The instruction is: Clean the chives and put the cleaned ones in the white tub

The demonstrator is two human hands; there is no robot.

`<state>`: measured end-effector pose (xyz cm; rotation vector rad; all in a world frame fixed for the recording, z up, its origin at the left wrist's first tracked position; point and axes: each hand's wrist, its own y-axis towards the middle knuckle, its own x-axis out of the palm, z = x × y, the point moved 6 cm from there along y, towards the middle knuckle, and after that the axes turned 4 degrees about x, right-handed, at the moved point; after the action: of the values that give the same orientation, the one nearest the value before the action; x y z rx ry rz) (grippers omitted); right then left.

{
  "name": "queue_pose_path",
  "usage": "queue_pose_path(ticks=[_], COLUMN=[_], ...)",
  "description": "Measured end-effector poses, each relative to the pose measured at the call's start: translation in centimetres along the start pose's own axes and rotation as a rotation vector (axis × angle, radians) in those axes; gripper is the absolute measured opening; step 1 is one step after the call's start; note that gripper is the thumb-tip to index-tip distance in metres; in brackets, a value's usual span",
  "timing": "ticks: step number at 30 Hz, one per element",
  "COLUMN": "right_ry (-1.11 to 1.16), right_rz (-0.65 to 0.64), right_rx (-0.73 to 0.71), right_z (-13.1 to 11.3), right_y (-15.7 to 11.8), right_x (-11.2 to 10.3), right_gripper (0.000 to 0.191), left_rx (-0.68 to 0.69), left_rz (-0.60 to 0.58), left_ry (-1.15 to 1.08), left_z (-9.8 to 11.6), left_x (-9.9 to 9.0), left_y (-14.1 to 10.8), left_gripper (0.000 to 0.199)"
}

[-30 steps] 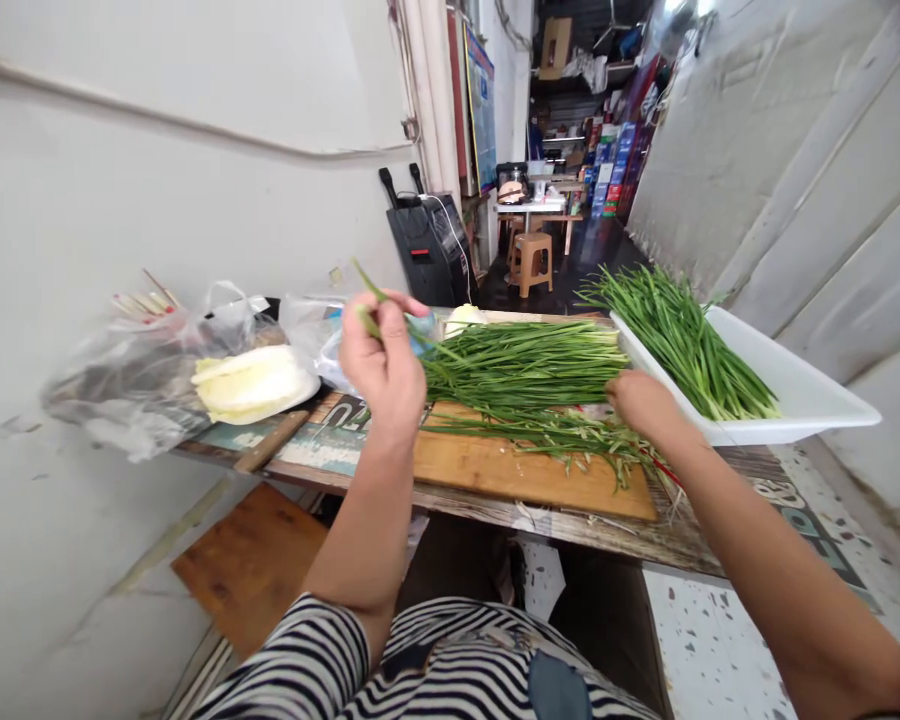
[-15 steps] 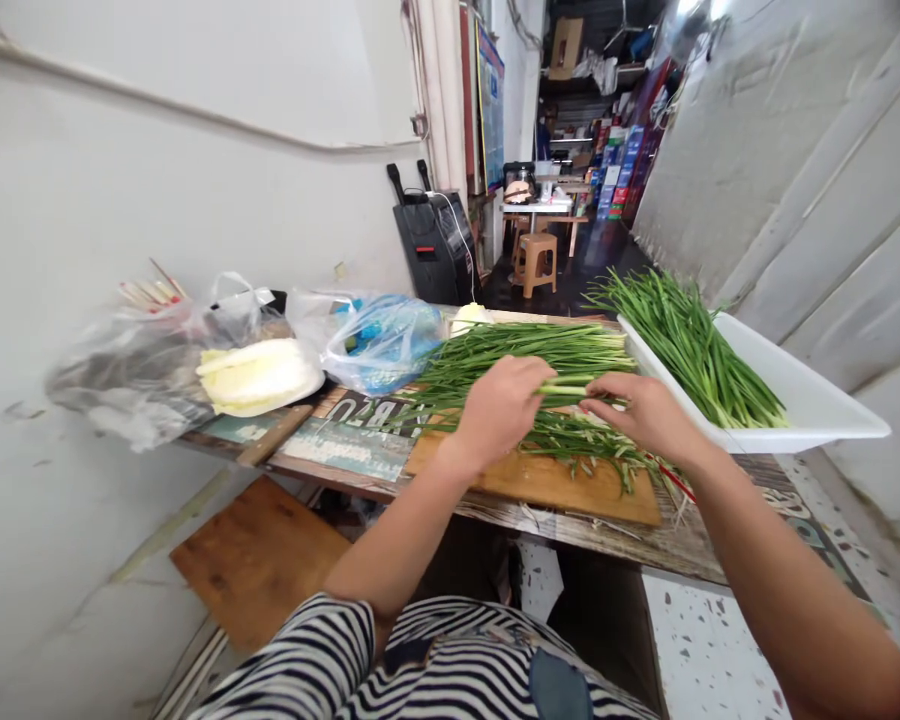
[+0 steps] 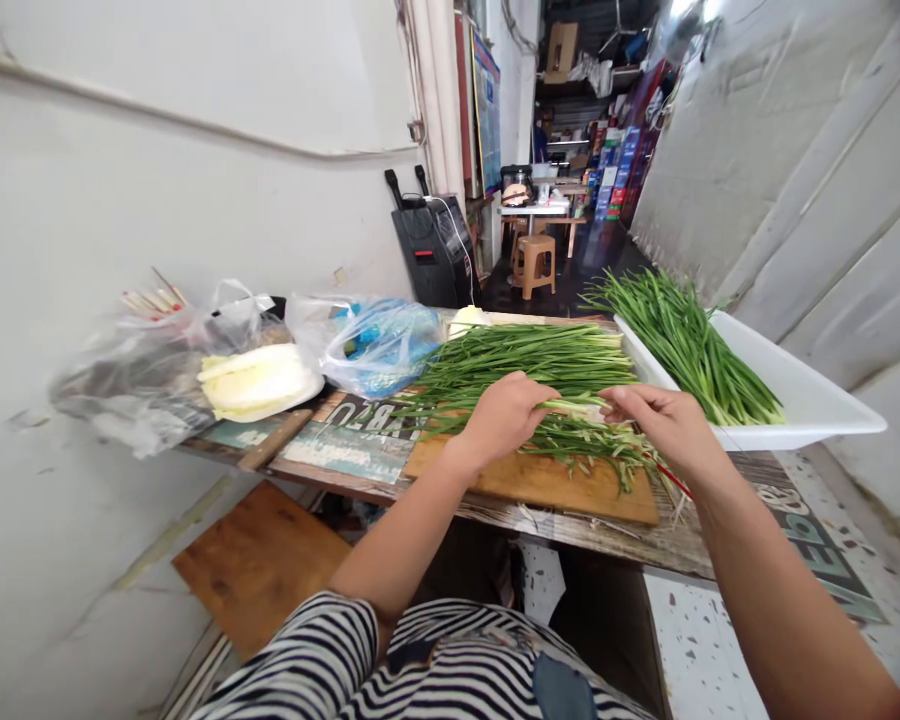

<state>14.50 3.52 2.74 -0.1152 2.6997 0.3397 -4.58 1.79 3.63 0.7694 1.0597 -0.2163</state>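
My left hand is closed around a small bunch of garlic chives, whose pale ends point right. At those ends my right hand pinches with thumb and fingers; exactly what lies between the fingertips is partly hidden. Behind both hands lies a wide heap of green chives. Looser chives and pale scraps are strewn below my hands on a wooden cutting board. To the right, a white tray holds a pile of long chives.
At the left, a napa cabbage piece lies beside plastic bags. A wooden handle crosses the table's front edge. A black speaker and a brown stool stand beyond the table. Walls flank both sides.
My right hand has shifted slightly right and away from my left, its fingers now at the tips of the bunch. The held bunch sits a little lower.
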Motion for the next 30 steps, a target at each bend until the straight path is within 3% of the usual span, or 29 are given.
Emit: queue_pose_path(ticks=[2,6,11,14,18,20,23,27,30], right_ry=[-0.006,0.026,0.092,-0.281,-1.035,-1.254,-1.339,-1.333,-1.198], right_rz=[-0.026,0.048,0.227,0.194,-0.025,-0.129,-0.169,-0.183,-0.112], right_rx=[-0.034,-0.073,-0.025,-0.059,-0.104,-0.068,-0.056,-0.142,-0.217], right_z=[-0.4,-0.5,1.5,2.7,4.5,5.5,6.0,5.6,4.0], right_y=[-0.1,0.0,1.2,2.8,5.1,6.0,7.0,7.8,7.4], right_x=[0.8,1.2,-1.7,-1.9,1.0,2.3,3.0,3.1,2.3], right_gripper=[0.034,0.031,0.03,0.028,0.027,0.026,0.025,0.027,0.027], left_rx=[0.029,0.079,-0.047,-0.106,-0.143,-0.169,-0.21,-0.306,-0.355], left_rz=[0.027,0.049,0.064,0.055,0.057,0.056,0.047,0.059,0.085], left_ry=[0.04,0.109,0.133,0.081,-0.094,-0.205,-0.381,-0.671,-0.696], left_z=[0.4,1.0,-0.2,-0.9,-1.2,-1.3,-1.6,-2.5,-3.1], left_x=[0.0,-0.4,-1.4,-1.6,-1.6,-1.8,-2.2,-2.1,-1.9], left_y=[0.0,-0.3,-0.7,-0.8,-0.8,-0.8,-1.0,-1.3,-1.4], left_gripper=[0.028,0.032,0.033,0.032,0.029,0.027,0.03,0.029,0.029])
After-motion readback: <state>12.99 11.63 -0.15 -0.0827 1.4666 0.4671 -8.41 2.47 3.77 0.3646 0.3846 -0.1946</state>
